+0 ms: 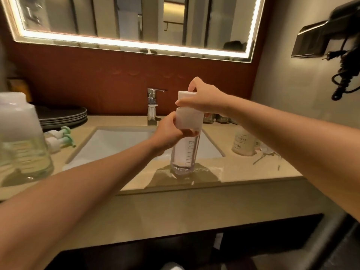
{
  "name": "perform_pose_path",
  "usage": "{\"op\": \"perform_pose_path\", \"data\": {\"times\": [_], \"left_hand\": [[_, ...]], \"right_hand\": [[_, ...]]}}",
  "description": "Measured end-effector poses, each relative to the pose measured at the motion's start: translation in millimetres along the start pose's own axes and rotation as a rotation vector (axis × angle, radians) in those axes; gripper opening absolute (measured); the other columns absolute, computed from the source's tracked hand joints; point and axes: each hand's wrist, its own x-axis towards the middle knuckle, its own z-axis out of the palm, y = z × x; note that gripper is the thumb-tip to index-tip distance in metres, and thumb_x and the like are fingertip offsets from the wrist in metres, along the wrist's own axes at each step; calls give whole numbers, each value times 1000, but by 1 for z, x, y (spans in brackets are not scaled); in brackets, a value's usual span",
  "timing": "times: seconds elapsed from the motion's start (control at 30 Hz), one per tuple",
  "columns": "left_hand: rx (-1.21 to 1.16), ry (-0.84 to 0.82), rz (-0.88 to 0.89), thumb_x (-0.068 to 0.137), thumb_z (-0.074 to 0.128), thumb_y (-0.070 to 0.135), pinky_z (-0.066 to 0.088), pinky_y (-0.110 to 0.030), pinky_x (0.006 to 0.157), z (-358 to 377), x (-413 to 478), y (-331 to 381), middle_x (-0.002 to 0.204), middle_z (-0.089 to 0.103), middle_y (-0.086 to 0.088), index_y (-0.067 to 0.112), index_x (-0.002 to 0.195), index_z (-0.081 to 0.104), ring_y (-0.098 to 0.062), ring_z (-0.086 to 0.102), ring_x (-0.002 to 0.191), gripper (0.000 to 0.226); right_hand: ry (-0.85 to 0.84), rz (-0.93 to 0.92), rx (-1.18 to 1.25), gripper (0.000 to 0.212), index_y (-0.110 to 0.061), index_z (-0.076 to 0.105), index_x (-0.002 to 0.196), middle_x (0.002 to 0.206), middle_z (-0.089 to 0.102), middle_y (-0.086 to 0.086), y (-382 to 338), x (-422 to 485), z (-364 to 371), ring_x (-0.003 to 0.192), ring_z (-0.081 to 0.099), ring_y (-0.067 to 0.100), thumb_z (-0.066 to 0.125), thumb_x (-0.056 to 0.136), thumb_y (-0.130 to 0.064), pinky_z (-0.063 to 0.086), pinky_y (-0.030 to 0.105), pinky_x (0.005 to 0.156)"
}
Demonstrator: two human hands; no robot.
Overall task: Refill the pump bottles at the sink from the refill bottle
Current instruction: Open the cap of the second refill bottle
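Left hand (171, 131) gripping bottle (185, 151), right hand (202, 98) on cap (186, 95), counter edge (194, 188) near

Left hand (168, 131) grips bottle (185, 152), right hand (204, 100) cap (184, 96)

Backlit mirror (136, 22) on red-brown wall (97, 80). Chrome faucet (152, 104) upright at back of beige countertop (253, 172). Stack of dark plates (62, 114) back left on countertop. Black hair dryer (331, 30) in wall holder at right, coiled cord (341, 82) hanging below.
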Motion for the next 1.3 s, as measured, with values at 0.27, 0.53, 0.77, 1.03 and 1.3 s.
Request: {"op": "perform_pose_path", "data": {"times": [0.27,0.53,0.77,1.03,1.3], "left_hand": [[7,93,48,72,78,21,44,-18,65,2,-16,-6,106,54,3,21,114,45,-8,53,92,53],[44,114,62,71,79,26,46,-17,66,-4,-14,-12,104,54,8,20,114,44,-7,53,92,56],[-51,112,16,70,79,18,51,-33,86,-3,-13,-17,115,55,0,23,117,44,-18,52,108,59],[-7,106,40,72,78,24,49,-29,82,-3,-12,-17,109,53,5,22,115,43,-15,51,103,55],[-64,93,21,71,78,18,49,-24,77,-4,-12,-18,107,53,5,24,115,42,-16,51,105,57]], "right_hand": [[34,-104,29,54,-15,35,124,107,44,1,3,-13,10,92,52,17,63,85,-39,43,15,57],[-4,-48,-109,95,-20,19,148,154,21,11,-14,-1,2,137,30,34,43,75,-77,36,49,107],[7,-155,-547,71,-10,50,123,92,57,5,-21,7,10,83,54,18,23,90,-67,41,23,60],[-75,-274,-167,64,-21,29,144,149,32,8,-7,5,4,134,36,26,25,94,-59,34,38,105],[123,-151,-563,73,-22,43,135,141,36,12,-18,12,19,108,52,26,28,85,-73,42,29,70]]}}
